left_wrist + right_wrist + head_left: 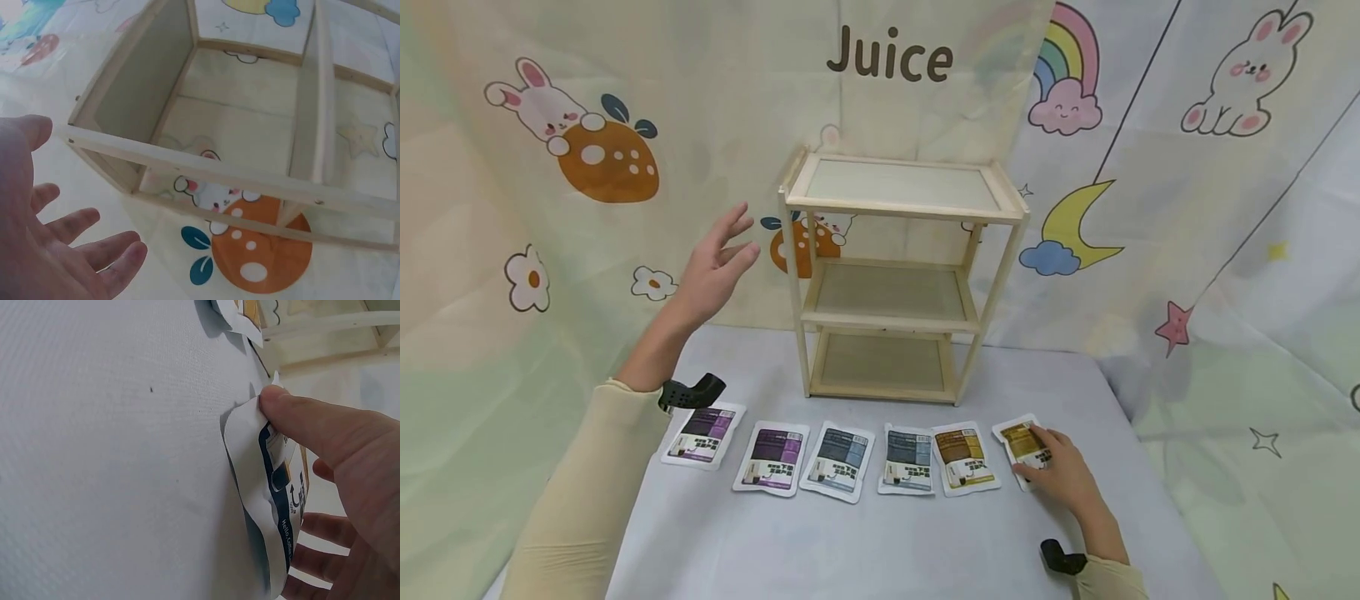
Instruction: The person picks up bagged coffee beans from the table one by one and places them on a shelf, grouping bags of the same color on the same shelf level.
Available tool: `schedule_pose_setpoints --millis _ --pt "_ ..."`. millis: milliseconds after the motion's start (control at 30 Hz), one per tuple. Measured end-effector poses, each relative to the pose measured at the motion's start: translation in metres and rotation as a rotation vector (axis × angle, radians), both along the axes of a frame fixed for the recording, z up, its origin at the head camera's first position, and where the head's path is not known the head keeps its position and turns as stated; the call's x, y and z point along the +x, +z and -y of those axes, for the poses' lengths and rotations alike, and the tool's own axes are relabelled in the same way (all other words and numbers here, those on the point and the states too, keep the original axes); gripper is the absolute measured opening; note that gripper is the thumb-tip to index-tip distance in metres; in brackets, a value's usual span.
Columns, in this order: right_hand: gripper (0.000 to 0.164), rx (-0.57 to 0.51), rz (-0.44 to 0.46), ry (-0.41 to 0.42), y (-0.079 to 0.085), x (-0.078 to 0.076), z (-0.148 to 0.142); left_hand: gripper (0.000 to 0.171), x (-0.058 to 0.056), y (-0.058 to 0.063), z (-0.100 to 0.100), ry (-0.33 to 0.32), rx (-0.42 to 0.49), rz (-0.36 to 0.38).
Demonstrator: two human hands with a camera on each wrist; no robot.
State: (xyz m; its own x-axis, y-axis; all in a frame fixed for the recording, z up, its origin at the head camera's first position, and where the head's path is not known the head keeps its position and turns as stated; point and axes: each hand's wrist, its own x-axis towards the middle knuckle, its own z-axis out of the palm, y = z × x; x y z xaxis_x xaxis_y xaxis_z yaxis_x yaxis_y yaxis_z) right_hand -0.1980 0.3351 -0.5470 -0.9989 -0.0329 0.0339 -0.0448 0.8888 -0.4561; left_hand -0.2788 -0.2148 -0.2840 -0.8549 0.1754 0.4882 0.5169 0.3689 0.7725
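At the right end of a row of flat white pouches, my right hand [1063,471] pinches a pouch with a yellow-brown label [1024,442]. In the right wrist view the thumb [300,415] presses on one edge of this pouch [253,462], and the other fingers lie along its opposite side. The pouch is tilted against the white cloth there. My left hand [715,267] is raised left of a three-tier wooden rack [906,212], fingers spread and holding nothing. The left wrist view shows that hand [62,244] beside the rack's frame [206,165].
Left of the held pouch lie another yellow-brown pouch [966,458], two blue-grey pouches [908,460] and two purple pouches [772,458]. A white cloth [820,550] covers the table. Behind the rack hangs a printed backdrop [737,108] with the word Juice.
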Motion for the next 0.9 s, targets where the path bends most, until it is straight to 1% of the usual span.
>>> schedule_pose_setpoints --millis 167,233,400,533,633,700,800,900 --pt "0.09 0.005 -0.027 0.002 -0.002 -0.002 -0.002 0.06 -0.013 0.017 -0.009 -0.012 0.075 0.046" --pt "0.091 0.009 -0.025 -0.003 -0.003 -0.002 -0.002 0.061 -0.017 0.025 -0.013 -0.032 0.112 0.062" --pt "0.095 -0.029 0.02 -0.028 -0.003 -0.001 -0.001 0.065 -0.028 0.041 -0.022 -0.078 0.187 0.12" --pt "0.098 -0.075 0.067 -0.056 -0.003 0.001 0.001 0.067 -0.036 0.052 -0.027 -0.098 0.232 0.155" --pt "0.1 -0.088 0.092 -0.068 -0.002 0.001 0.003 0.07 -0.043 0.057 -0.032 -0.113 0.247 0.174" --pt "0.1 -0.098 0.103 -0.071 -0.002 0.0 0.004 0.072 -0.047 0.059 -0.034 -0.122 0.256 0.186" --pt "0.101 -0.119 0.106 -0.066 -0.001 -0.002 0.007 0.074 -0.054 0.059 -0.038 -0.132 0.265 0.199" --pt "0.103 -0.148 0.11 -0.067 0.0 -0.004 0.008 0.072 -0.059 0.055 -0.04 -0.142 0.293 0.195"
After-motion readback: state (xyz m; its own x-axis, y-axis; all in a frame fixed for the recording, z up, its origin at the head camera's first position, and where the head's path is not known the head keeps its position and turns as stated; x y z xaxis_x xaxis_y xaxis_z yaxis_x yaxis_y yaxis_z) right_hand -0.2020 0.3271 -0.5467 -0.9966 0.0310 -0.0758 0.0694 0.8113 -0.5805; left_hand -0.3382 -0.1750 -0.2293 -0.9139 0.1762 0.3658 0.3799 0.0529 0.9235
